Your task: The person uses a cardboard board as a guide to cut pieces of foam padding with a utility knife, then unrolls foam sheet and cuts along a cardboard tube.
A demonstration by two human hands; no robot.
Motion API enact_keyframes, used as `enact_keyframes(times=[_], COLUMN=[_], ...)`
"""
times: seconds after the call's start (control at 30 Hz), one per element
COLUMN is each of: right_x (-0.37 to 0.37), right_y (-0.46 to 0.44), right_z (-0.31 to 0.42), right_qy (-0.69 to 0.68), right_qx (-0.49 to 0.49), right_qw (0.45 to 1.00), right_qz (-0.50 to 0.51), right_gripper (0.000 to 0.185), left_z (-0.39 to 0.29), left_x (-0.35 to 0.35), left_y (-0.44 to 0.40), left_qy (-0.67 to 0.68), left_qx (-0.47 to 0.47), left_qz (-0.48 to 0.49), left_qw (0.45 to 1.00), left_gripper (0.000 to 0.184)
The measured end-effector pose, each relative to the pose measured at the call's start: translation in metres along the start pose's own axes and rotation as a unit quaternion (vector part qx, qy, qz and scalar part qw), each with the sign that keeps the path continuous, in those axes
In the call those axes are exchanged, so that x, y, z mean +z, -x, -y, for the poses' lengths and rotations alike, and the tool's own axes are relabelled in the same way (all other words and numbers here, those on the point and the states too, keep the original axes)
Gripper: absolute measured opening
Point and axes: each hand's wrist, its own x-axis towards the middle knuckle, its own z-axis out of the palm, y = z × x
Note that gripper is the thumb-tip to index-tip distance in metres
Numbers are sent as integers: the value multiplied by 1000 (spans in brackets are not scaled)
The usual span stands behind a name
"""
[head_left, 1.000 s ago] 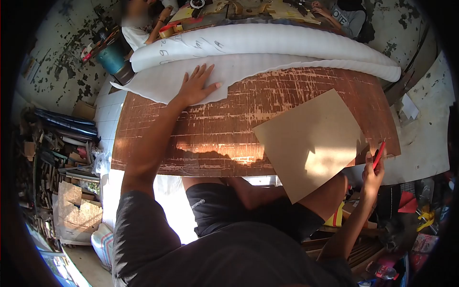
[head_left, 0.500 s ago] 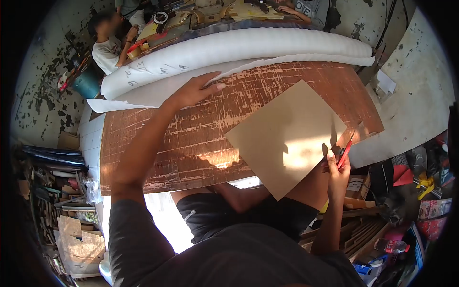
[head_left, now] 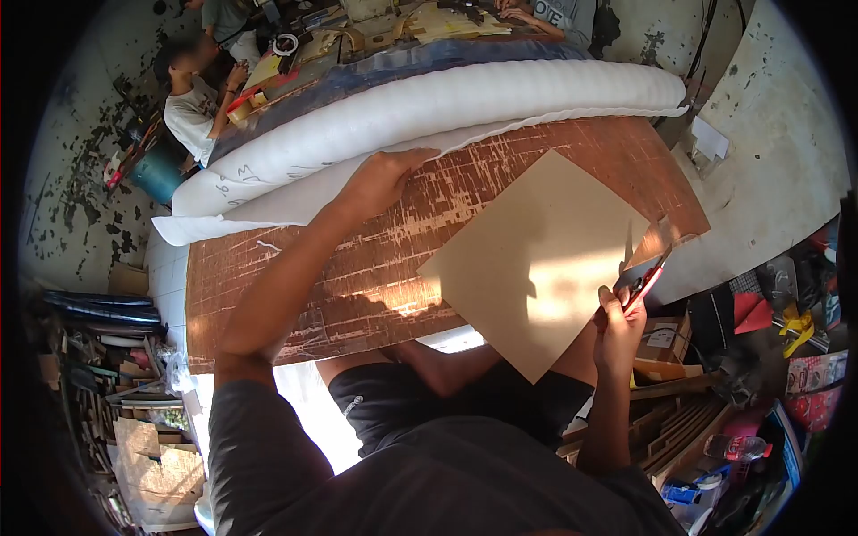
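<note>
A thick roll of white foam sheet (head_left: 429,112) lies across the far side of the scratched brown table (head_left: 259,304). My left hand (head_left: 386,181) is at the sheet's near edge, its fingers pressed together and pointing right; whether it pinches the sheet is hidden. My right hand (head_left: 621,326) is closed around a red-handled cutting tool (head_left: 645,288), its tip pointing up and right. This hand is beside the right edge of a square brown board (head_left: 536,259), which lies tilted on the table with one corner over the near edge.
Two people (head_left: 189,103) sit at the far left, and another person's arms (head_left: 536,20) rest at a cluttered far table (head_left: 375,31). A teal bucket (head_left: 156,174) stands at left. Scrap wood (head_left: 98,429) is piled lower left, boxes (head_left: 666,344) and a bottle (head_left: 737,448) lower right.
The view has shifted right. My left hand has gone from lying spread on the foam to its near edge, fingers drawn together. The foam's loose flap now shows narrower. My right hand still holds the tool.
</note>
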Motion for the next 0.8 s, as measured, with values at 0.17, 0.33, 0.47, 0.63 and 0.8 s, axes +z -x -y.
enact_keyframes(times=[0.17,0.33,0.47,0.63,0.8], right_x=[-15,-82,-89,-93,-93], right_y=[-5,-8,1,2,8], right_z=[27,54,76,88,92], right_qy=[-45,-36,-199,-142,33], right_qx=[-99,-94,-80,-108,-150], right_qw=[994,994,976,983,983], right_qz=[-13,-47,-23,-52,-102], right_gripper=[25,17,13,15,14], left_z=[-30,-50,-57,-62,-69], left_x=[7,19,25,24,17], left_y=[22,43,56,64,74], left_qy=[18,31,-8,-17,-85], left_qx=[38,70,142,181,225], left_qz=[-6,10,29,21,12], left_qw=[999,997,989,983,971], left_gripper=[56,54,47,44,44])
